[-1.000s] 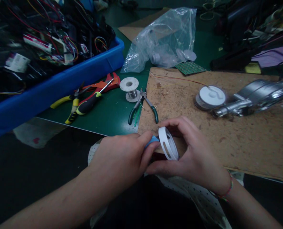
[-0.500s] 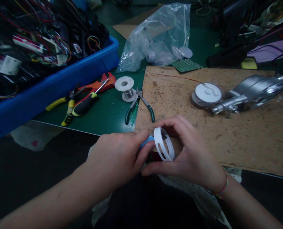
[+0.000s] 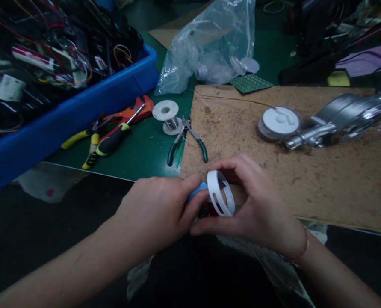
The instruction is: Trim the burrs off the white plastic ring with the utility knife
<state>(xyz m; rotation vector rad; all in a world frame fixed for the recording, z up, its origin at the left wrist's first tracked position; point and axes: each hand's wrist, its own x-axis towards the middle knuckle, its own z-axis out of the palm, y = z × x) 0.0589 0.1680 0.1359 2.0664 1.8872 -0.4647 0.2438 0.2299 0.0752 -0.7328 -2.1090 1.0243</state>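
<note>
My left hand (image 3: pixel 164 205) is closed around a blue handle (image 3: pixel 196 191), most of which is hidden in the fist. Its end meets a white plastic ring (image 3: pixel 214 192) with slots cut in its side wall. Between thumb and fingers, my right hand (image 3: pixel 254 199) grips this ring near the table's front edge. A dark red piece (image 3: pixel 211 209) shows just below the ring; I cannot make out what it is. Just beyond the hands, green-handled cutting pliers (image 3: pixel 187 132) lie at the edge of the brown board.
A blue bin (image 3: pixel 113 92) full of wired parts stands at left. Yellow-handled pliers (image 3: pixel 92 141), a screwdriver (image 3: pixel 113 139) and a solder spool (image 3: pixel 166 111) lie nearby. On the board (image 3: pixel 331 184) are a round white-topped part (image 3: pixel 278 122) and a silver metal housing (image 3: pixel 341 122). Behind is a plastic bag (image 3: pixel 209 47).
The view has shifted slightly, so the bench items sit a little higher in the picture. Both hands keep the same grip on the blue handle and the white ring.
</note>
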